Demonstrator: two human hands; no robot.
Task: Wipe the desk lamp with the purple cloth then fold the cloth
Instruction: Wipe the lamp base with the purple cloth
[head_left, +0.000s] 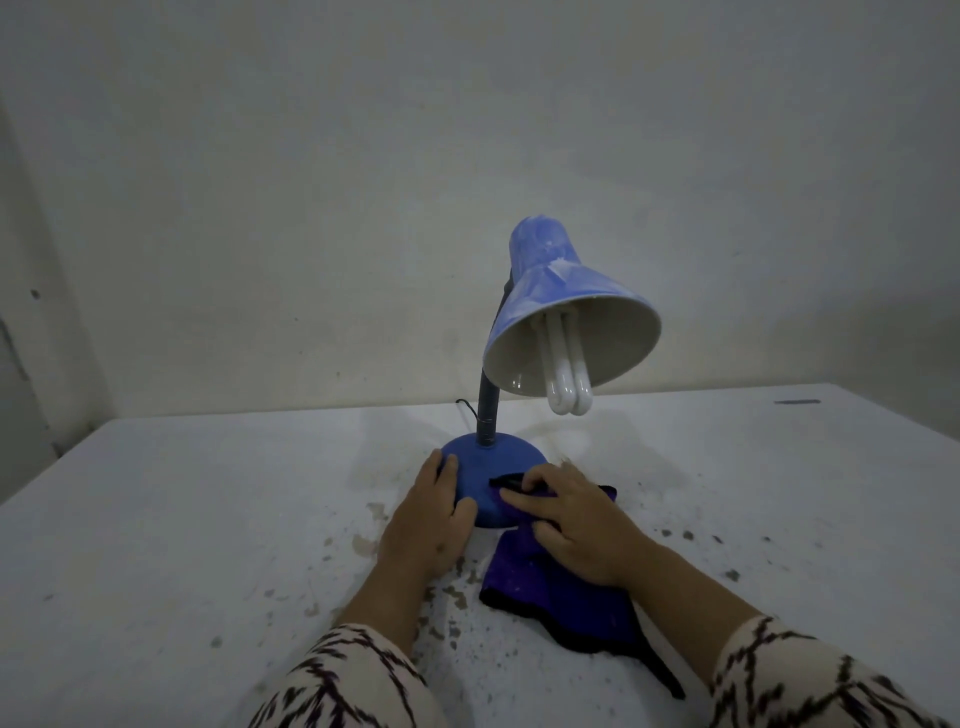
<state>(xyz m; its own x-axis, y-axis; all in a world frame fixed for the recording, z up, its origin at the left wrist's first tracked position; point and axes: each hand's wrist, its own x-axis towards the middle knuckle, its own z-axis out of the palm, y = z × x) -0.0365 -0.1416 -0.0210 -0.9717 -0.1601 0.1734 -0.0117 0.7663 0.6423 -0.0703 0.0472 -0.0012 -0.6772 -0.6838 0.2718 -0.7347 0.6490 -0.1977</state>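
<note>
A blue desk lamp (566, 291) stands on the white table, its dusty shade tilted toward me with a white bulb (566, 374) hanging out. Its round blue base (493, 462) sits just ahead of my hands. My left hand (431, 525) rests on the base's left side, fingers curved around its edge. My right hand (576, 525) presses the purple cloth (561, 608) against the right front of the base, fingers mostly straight on the fabric. The rest of the cloth trails back over the table under my right wrist.
The white table (182, 519) is flecked with dark specks and chipped spots near me. A black cord (467, 410) runs from behind the lamp stem. A plain wall (363, 182) rises right behind the table's far edge.
</note>
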